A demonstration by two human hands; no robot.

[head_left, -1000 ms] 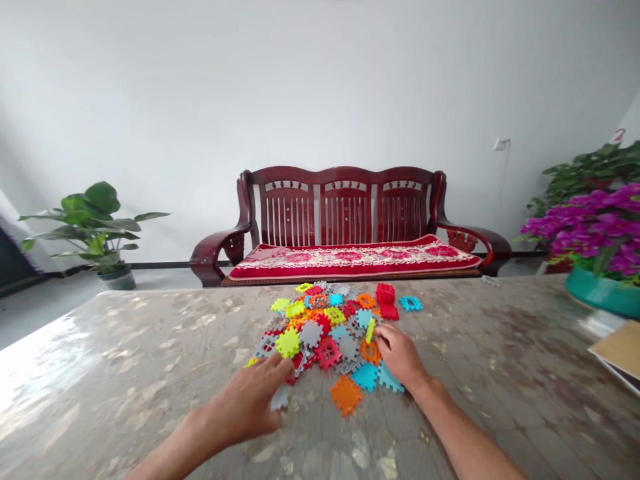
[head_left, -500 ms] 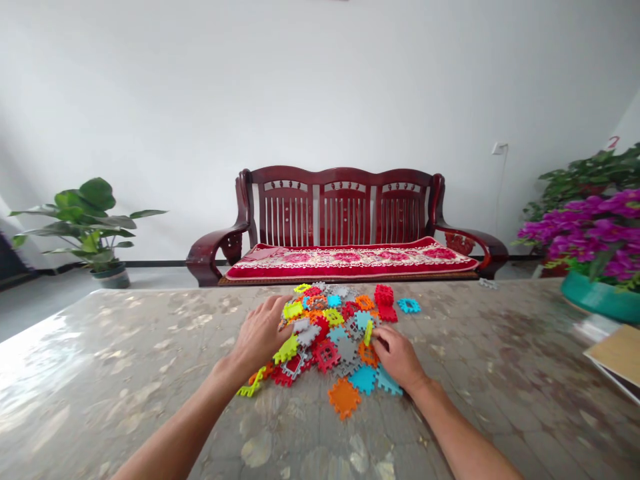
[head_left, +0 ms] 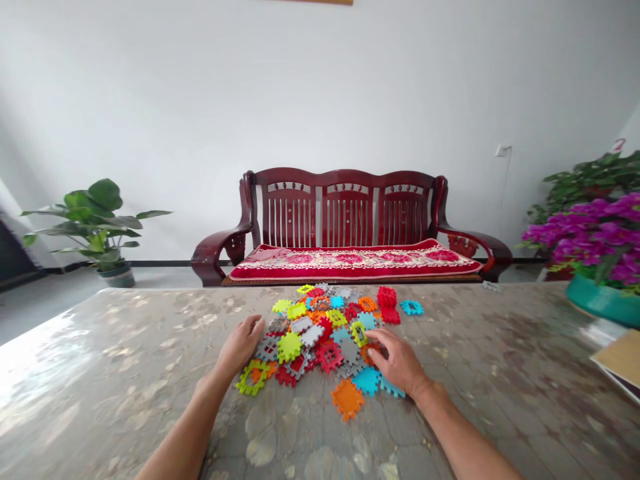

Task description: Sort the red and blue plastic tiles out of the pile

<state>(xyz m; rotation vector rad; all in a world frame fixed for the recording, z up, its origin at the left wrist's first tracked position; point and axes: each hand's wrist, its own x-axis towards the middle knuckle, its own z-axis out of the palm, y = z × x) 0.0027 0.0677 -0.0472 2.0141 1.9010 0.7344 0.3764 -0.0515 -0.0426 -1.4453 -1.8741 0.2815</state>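
Observation:
A pile of interlocking toothed plastic tiles in several colours lies on the table between my hands. My left hand [head_left: 243,343] rests at the pile's left side, fingers loosely stretched, nothing in it; a grey window tile [head_left: 269,347] is closest. At the right edge, my right hand [head_left: 399,361] has thumb and index finger apart. Its index fingertip is at a yellow-green window tile [head_left: 359,333]; whether they touch I cannot tell. Below that hand are blue tiles [head_left: 367,381], partly covered. An orange tile [head_left: 347,399] lies at the near edge, and a yellow-green frame tile [head_left: 253,378] at the near left.
Beyond the patterned table [head_left: 165,360] stands a dark red wooden bench [head_left: 345,179] with a red floral cover. Joined red tiles [head_left: 387,304] and a blue frame tile [head_left: 412,307] sit at the far right of the pile. Purple flowers in a teal pot [head_left: 595,300] stand right.
My left hand has drawn back left off the pile, uncovering tiles. The yellow-green window tile at my right fingers went from edge-on to lying flatter, and those fingers spread.

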